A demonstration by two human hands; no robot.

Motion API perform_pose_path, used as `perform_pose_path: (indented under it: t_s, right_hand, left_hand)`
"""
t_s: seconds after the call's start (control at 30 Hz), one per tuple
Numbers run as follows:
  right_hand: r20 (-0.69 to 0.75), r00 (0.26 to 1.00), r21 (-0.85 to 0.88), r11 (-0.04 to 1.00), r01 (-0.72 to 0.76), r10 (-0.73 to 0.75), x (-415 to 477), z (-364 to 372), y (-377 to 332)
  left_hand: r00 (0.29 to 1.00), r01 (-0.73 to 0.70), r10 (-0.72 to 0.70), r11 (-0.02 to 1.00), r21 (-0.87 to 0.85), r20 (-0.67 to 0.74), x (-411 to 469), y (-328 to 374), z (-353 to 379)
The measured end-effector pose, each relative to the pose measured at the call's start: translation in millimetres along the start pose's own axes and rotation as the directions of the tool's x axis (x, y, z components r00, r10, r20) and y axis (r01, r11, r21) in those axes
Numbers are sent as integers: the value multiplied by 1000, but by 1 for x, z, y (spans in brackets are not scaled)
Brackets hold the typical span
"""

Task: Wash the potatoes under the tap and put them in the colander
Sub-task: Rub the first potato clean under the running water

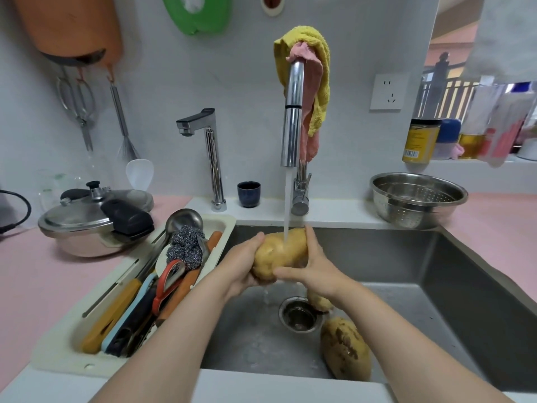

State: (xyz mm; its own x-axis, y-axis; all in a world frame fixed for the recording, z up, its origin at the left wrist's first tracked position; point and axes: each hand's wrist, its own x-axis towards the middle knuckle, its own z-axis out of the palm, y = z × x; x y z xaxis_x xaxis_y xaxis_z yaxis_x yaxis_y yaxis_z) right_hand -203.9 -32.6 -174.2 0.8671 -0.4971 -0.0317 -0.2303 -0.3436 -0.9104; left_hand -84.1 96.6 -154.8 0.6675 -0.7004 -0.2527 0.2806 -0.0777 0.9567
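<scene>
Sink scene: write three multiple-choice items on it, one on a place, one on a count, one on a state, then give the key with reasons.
1. Where does the colander stand?
A. inside the sink
B. on the counter right of the tap
C. on the pressure cooker

2. How many potatoes lie on the sink floor, not in the hands?
A. none
B. two
C. five

3. What is the state of the tap?
A. running
B. off
C. wrapped in foil

Key: 1 B, it sits on the ledge behind the sink's right corner, with nothing in it. 2 B, a dirty potato lies near the drain and another shows partly under the right hand. 3 A, a stream falls on the held potato, which the left hand also has in its grip.
</scene>
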Motion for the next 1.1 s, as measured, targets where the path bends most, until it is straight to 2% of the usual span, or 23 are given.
perform_pose_path:
  t_s: [0.03,0.1,0.17,0.27,0.37,0.43,0.5,0.57,0.67,0.7,0.77,0.83,0.93,1.03,1.1]
  right_hand:
    - [-51,996,-65,995,74,-78,0,0,0]
    - [-112,975,-67,980,187,-193,1,-3,-3]
    - [-127,966,-38,975,221,-224,1,-6,-4]
    - [-155,976,49,985,164,-155,5,-10,-1]
    - [-160,987,193,980,57,-26,3,-12,-1]
    - [-122,991,220,975,-23,51,1,-11,-3]
    - [-103,991,155,985,-70,86,-2,-8,-6]
    - [-91,991,73,993,-90,96,-3,-4,-4]
    - [31,997,143,986,-80,77,-6,0,-3]
    - [30,998,159,986,-57,53,-5,1,-3]
    - [-35,999,116,993,8,-4,-1,2,0]
    - [-64,998,164,986,39,-28,0,0,1]
    - [-14,999,248,968,46,-44,0,-7,3]
    - [42,997,267,962,50,-64,-5,-11,0]
    - [42,997,237,970,50,-62,-7,-11,-2]
  left_hand:
    - [1000,30,-31,999,-39,-7,-1,1,-1]
    - [998,54,-54,997,-54,12,-4,4,-3]
    - [999,38,-37,999,-27,37,-5,4,-5]
    - [995,54,-57,998,37,81,-3,-1,-3]
    - [985,3,4,999,-43,172,0,-10,5]
    - [986,-138,144,987,-80,89,1,-8,17]
    - [968,-249,247,966,-71,-36,2,-4,27]
    - [958,-268,252,956,-120,-136,2,-1,32]
    - [955,-255,226,956,-144,-190,1,2,31]
    - [956,-255,227,956,-144,-185,0,2,30]
    - [959,-263,241,953,-152,-151,-1,2,28]
    - [965,-261,254,951,-167,-62,-3,4,28]
    - [956,-251,267,958,-138,119,-5,6,26]
    - [952,-226,238,970,-83,190,-4,6,20]
    - [950,-192,211,976,-105,232,-3,4,16]
